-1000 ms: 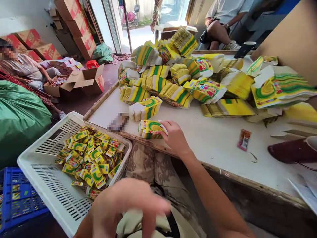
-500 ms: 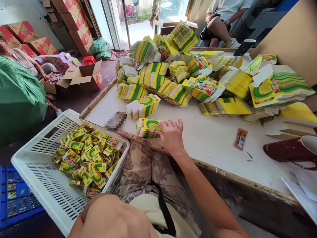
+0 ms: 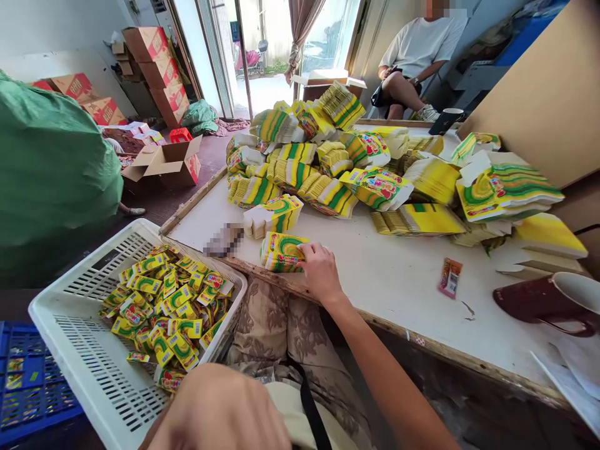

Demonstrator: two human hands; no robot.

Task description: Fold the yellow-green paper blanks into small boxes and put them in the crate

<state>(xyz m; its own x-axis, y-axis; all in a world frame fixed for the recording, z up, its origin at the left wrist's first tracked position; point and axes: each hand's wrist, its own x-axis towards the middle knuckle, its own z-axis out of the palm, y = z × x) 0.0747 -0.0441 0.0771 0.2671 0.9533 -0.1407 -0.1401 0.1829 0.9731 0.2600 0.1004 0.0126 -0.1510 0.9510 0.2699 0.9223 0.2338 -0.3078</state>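
Observation:
Near the table's front edge lies a small stack of yellow-green printed cartons (image 3: 282, 251). My right hand (image 3: 322, 272) has its fingers closed on the right end of that stack. My left hand (image 3: 225, 406) is raised close to the camera at the bottom, blurred. Its back faces me, and its fingers are hidden beneath, so whatever it may hold does not show. Below and left of the table, a white slatted basket (image 3: 70, 356) holds many small filled yellow-green packets (image 3: 175, 300). Another carton stack (image 3: 273, 215), with white ends, sits just behind the one I touch.
Bundles of flat cartons (image 3: 304, 162) are heaped across the table (image 3: 375, 269). A small wrapped packet (image 3: 450, 278) and a maroon mug (image 3: 539, 300) lie to the right. A blue crate (image 3: 42, 387) and green sack (image 3: 56, 181) stand left. A person (image 3: 417, 56) sits beyond the table.
The view has tilted up a little, so things appear lower. My right hand stays at the carton stack, its fingers now drawn closer together. My left hand remains low in front of me.

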